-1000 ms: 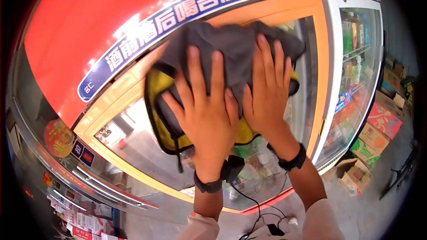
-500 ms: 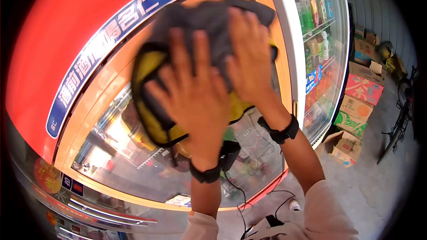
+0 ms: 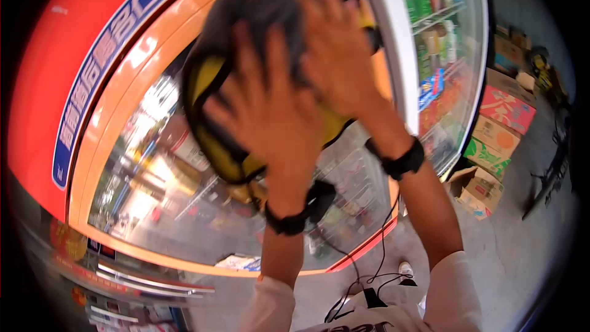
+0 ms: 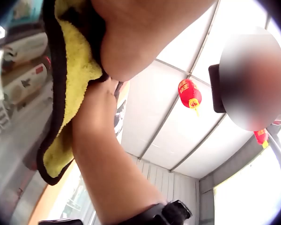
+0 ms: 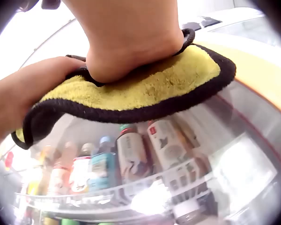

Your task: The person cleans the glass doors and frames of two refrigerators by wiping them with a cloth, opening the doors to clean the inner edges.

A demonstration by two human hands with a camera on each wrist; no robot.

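A dark grey cloth (image 3: 224,27) with a yellow underside and black edging lies against the glass door (image 3: 196,227) of an orange-framed drinks cooler. My left hand (image 3: 267,117) presses flat on the cloth with its fingers spread. Beside it, my right hand (image 3: 338,61) also rests on the cloth, fingers extended upward. In the left wrist view, a folded yellow edge of the cloth (image 4: 77,61) hangs below the palm. Bottles (image 5: 131,152) stand on a rack behind the glass in the right wrist view, under the cloth's yellow side.
A white-framed cooler (image 3: 401,49) with drinks adjoins on the right. Past it, cardboard boxes (image 3: 495,138) are stacked on the floor, near a bicycle (image 3: 550,169). Black cables (image 3: 384,258) hang in front of my body. A red panel with a blue sign (image 3: 101,64) tops the orange-framed cooler.
In the head view, the sign and the cooler's frame have shifted left. Both hands and the cloth appear higher in the view, close to the door's right side. The palms remain on the cloth.
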